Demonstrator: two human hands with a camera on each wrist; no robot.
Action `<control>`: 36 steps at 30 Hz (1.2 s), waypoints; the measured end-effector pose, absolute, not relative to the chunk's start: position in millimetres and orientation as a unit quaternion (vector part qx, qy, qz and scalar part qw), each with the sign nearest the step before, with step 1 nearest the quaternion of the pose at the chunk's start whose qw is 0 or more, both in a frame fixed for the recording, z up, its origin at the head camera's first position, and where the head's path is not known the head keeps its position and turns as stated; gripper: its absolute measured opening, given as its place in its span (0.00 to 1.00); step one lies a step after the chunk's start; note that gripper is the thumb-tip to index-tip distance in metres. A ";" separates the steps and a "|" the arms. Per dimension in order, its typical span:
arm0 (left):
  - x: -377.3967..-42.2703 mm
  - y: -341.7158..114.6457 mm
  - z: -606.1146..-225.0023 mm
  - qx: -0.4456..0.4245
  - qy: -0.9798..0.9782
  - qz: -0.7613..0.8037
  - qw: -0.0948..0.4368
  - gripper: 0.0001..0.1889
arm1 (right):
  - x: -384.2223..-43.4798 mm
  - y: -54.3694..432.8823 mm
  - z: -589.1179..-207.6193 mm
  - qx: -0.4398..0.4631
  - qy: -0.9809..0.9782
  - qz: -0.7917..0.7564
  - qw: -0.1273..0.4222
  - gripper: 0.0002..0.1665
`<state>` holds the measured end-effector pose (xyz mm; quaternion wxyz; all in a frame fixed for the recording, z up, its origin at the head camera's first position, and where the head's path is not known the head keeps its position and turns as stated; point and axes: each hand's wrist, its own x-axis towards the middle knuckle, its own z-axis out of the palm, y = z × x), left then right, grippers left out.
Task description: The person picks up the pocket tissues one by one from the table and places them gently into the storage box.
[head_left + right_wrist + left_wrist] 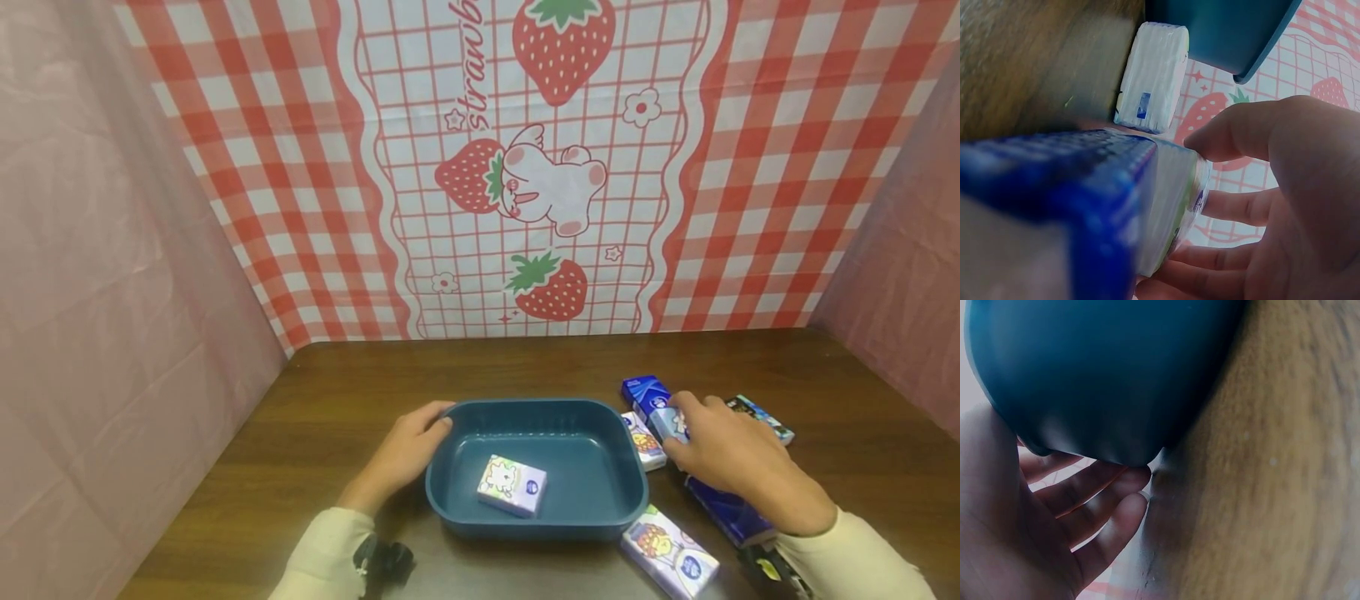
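Observation:
A dark teal plastic tub (pixel 536 531) stands on the table. My left hand (pixel 407 446) holds its left end, thumb at the rim; in the left wrist view curved fingers (pixel 1116 519) lie along the outer wall. One white and lilac tissue pack (pixel 512 485) lies inside the tub. Right of the tub, my right hand (pixel 723 446) grips a light blue tissue pack (pixel 670 423) between thumb and fingers, its pale side (pixel 1169 200) showing in the right wrist view. Beside it are a dark blue tissue pack (pixel 643 392) and a patterned white pack (pixel 643 442).
Another patterned pack (pixel 670 552) lies at the tub's front right corner. A dark blue pack (pixel 727 510) sits under my right forearm, and a dark, colourful pack (pixel 761 418) lies beyond that hand. A red-checked strawberry cloth (pixel 540 167) hangs behind the table (pixel 360 375).

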<state>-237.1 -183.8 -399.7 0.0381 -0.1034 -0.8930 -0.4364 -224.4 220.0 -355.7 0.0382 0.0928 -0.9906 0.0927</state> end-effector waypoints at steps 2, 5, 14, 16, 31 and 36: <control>-236.9 -183.9 -399.8 -0.104 -0.893 -0.436 0.038 0.17 | -224.6 219.5 -355.8 0.093 -0.990 0.096 0.038 0.39; -236.7 -184.1 -399.8 -0.106 -0.892 -0.437 0.036 0.17 | -224.7 218.5 -355.2 0.090 -0.990 0.104 0.040 0.39; -236.8 -184.6 -400.7 -0.110 -0.890 -0.440 0.036 0.17 | -223.7 215.7 -352.7 0.080 -0.988 0.120 0.048 0.38; -236.7 -184.8 -400.7 -0.110 -0.890 -0.440 0.036 0.17 | -223.5 215.7 -352.7 0.080 -0.988 0.123 0.051 0.37; -237.2 -184.0 -400.6 -0.110 -0.889 -0.443 0.031 0.17 | -223.4 215.9 -351.6 0.083 -0.987 0.128 0.055 0.36; -237.1 -183.9 -400.4 -0.106 -0.889 -0.444 0.029 0.17 | -222.8 217.2 -349.3 0.080 -0.987 0.131 0.054 0.35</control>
